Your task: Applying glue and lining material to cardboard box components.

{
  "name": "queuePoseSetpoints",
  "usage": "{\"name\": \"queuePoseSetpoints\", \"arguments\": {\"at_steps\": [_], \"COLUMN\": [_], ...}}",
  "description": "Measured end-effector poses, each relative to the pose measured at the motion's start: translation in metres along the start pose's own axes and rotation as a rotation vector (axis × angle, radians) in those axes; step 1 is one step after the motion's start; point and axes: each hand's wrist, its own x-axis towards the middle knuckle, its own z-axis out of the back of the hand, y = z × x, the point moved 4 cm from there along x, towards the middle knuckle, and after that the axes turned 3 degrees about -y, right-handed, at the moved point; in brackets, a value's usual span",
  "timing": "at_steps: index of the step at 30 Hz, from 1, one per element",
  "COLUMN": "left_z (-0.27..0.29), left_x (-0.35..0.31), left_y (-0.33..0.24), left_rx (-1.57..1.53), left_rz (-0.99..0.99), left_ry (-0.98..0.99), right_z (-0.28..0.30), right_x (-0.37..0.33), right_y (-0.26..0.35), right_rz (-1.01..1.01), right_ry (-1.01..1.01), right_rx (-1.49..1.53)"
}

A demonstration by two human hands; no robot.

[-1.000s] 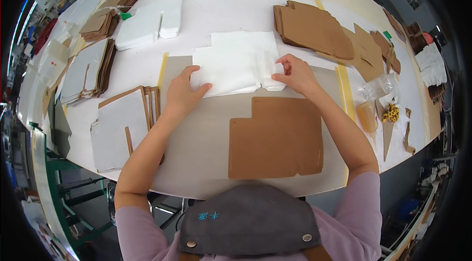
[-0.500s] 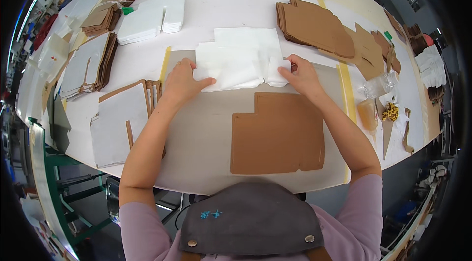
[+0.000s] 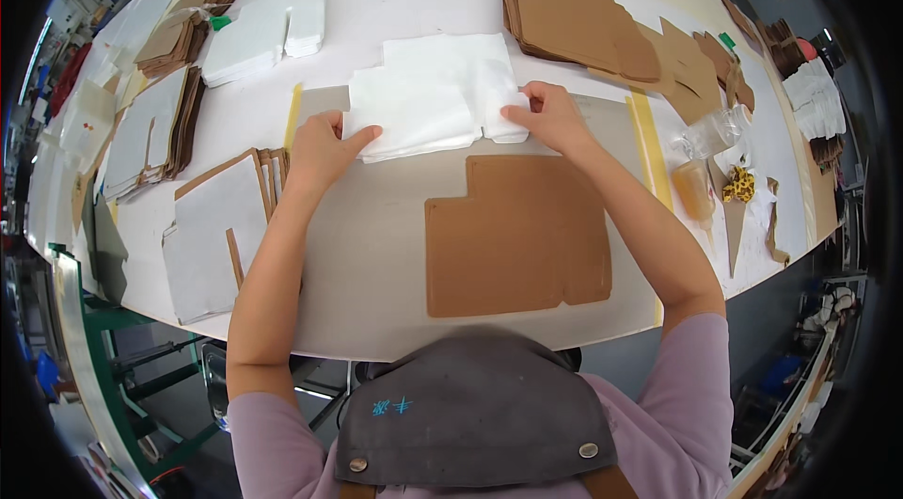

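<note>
My left hand [image 3: 322,149] holds the left edge of a stack of white sheets [image 3: 428,85], with its thumb on top and the other fingers curled at the side. The right edge of the stack is in my right hand [image 3: 550,113], pinched between thumb and fingers. These sheets are thin and soft-looking, with a stepped upper left corner and a slit near the right of the front edge. Nearer to me, a brown piece [image 3: 517,240] of similar notched outline lies flat on the grey board [image 3: 362,264], touched by neither hand.
Stacks of white-faced brown pieces [image 3: 212,236] lie at the left, with another white stack [image 3: 254,38] behind. Brown pieces [image 3: 583,29] are piled at the far right. Near the right edge are a clear plastic bottle [image 3: 717,130], an amber bottle [image 3: 694,193] and a leopard-print scrunchie [image 3: 738,185].
The whole scene has shifted slightly left and up in the view. Both hands keep their hold on the white sheets, whose right strip now looks smoother.
</note>
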Motion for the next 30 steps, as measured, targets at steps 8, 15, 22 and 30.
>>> {"name": "queuePoseSetpoints", "arguments": {"at_steps": [8,15,22,30], "left_z": [-0.001,0.01,-0.019,-0.037], "left_x": [-0.014,-0.072,-0.154,-0.148], "left_y": [-0.022,-0.033,-0.041,-0.087], "left_rx": [-0.44,-0.554,-0.471,-0.454], "left_rz": [0.066,-0.099,-0.386,-0.304], "left_ry": [-0.013,0.22,0.314,0.119], "right_z": [0.003,0.034,0.05,0.068], "right_x": [-0.013,-0.098,-0.197,-0.176], "right_y": [-0.012,0.003,-0.038,-0.057], "right_rz": [-0.024,0.161,0.036,0.145], "right_ry": [-0.061,0.146,0.019,-0.18], "right_rx": [0.461,0.343,0.37,0.532]}}
